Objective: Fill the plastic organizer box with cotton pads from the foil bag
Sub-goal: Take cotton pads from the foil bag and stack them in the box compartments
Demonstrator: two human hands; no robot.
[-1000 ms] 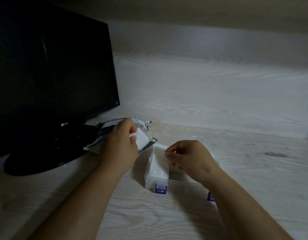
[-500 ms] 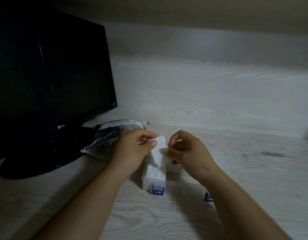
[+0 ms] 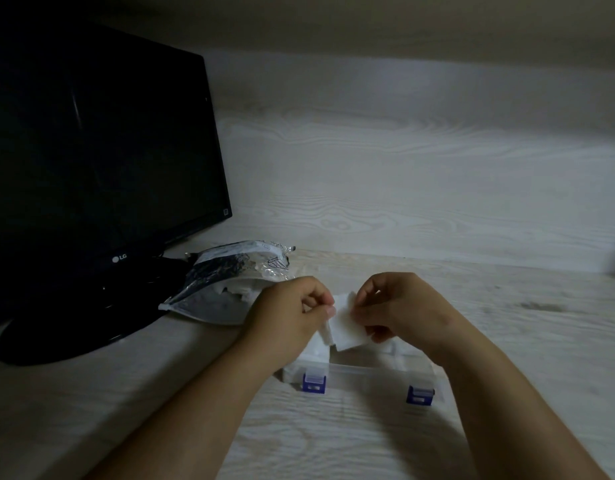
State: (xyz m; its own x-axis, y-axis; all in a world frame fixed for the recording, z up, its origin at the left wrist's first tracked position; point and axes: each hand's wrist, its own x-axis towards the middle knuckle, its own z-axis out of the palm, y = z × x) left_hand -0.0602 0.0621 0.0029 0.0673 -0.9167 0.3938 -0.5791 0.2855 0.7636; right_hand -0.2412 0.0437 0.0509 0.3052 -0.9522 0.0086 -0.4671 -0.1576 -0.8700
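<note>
Pads (image 3: 347, 329) now pulled apart over organizer box (image 3: 368, 371); L hand (image 3: 288, 318) & R hand (image 3: 403, 306) grips each pinch one

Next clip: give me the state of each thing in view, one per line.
Monitor: off, screen dark.
Foil bag: open, lying flat, pads showing at its mouth.
Organizer box: open, pads in its left end.
Cotton pads: held up above the box.
Left hand: pinches the pads.
Right hand: pinches the pads.

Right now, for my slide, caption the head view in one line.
Left hand and right hand pinch cotton pads over the clear organizer box; foil bag lies beside a monitor.
</note>
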